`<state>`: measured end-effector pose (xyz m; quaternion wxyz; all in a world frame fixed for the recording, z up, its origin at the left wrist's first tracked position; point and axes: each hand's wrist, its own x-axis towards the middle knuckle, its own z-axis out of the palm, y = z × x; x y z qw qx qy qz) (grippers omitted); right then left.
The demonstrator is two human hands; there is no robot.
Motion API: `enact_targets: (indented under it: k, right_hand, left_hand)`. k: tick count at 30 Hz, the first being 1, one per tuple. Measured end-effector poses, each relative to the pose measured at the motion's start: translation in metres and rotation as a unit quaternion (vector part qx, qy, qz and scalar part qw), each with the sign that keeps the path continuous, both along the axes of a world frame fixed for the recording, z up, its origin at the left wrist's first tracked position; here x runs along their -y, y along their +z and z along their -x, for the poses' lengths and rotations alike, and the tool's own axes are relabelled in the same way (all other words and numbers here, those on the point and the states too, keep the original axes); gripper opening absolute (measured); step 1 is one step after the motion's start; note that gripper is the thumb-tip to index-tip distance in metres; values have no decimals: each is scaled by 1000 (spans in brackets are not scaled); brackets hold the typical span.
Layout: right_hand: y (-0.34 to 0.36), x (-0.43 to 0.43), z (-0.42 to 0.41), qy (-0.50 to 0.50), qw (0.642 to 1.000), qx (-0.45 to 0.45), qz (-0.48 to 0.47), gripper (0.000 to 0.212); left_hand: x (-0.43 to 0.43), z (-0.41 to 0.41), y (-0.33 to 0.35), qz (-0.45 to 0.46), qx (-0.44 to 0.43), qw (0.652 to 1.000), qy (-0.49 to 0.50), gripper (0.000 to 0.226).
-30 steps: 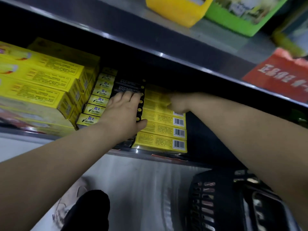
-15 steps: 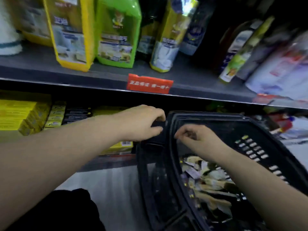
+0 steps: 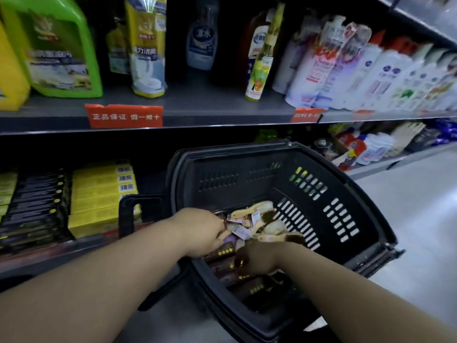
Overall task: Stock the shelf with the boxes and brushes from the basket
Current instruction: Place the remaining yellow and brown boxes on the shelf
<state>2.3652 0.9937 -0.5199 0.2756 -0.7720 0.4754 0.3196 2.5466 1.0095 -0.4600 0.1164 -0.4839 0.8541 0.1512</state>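
A black plastic basket [image 3: 346, 194] stands on the floor in front of the lower shelf [image 3: 61, 253]. Inside lie several pale brushes [image 3: 259, 211] with paper tags and several dark boxes [image 3: 257, 288] with yellow dots. Both my hands are down in the basket. My left hand [image 3: 200, 231] reaches into the pile where brushes meet boxes, its fingertips hidden. My right hand [image 3: 257, 258] curls its fingers over the end of a dark box [image 3: 222, 264]. On the lower shelf stand a stack of dark boxes [image 3: 34, 206] and a stack of yellow boxes [image 3: 99, 194].
The upper shelf [image 3: 197, 112] carries green and yellow cleaner jugs [image 3: 57, 50], bottles and white refill pouches [image 3: 358, 75], with a red label [image 3: 123, 116] on its edge. The basket's handle [image 3: 128, 214] stands up against the yellow boxes. Pale floor [image 3: 408, 219] stretches to the right.
A second ago both hands were on the boxes on the lower shelf. They moved right to the basket rim and are now down inside it among the brushes and boxes.
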Motion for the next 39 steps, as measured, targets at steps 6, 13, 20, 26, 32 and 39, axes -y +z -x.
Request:
enact_targets:
  k: [6, 13, 20, 26, 32, 39]
  right_hand:
    - [-30, 28, 4, 42, 998, -46, 16, 38]
    - [-100, 69, -12, 82, 993, -61, 55, 69]
    - [-158, 81, -34, 85, 995, 16, 40, 52]
    - [-109, 81, -25, 143, 984, 60, 89, 38]
    - [3, 75, 20, 105, 969, 144, 169, 51]
    - [69, 20, 49, 114, 829, 333, 435, 40]
  left_hand:
    - [13, 4, 1, -21, 41, 999, -19, 40]
    - [38, -1, -9, -15, 9, 999, -31, 32]
    - [53, -2, -18, -9, 22, 1000, -13, 22]
    - [56, 4, -16, -50, 62, 996, 32, 21]
    - [66, 8, -16, -64, -69, 982, 166, 32]
    - [47, 17, 10, -331, -403, 771, 367, 48]
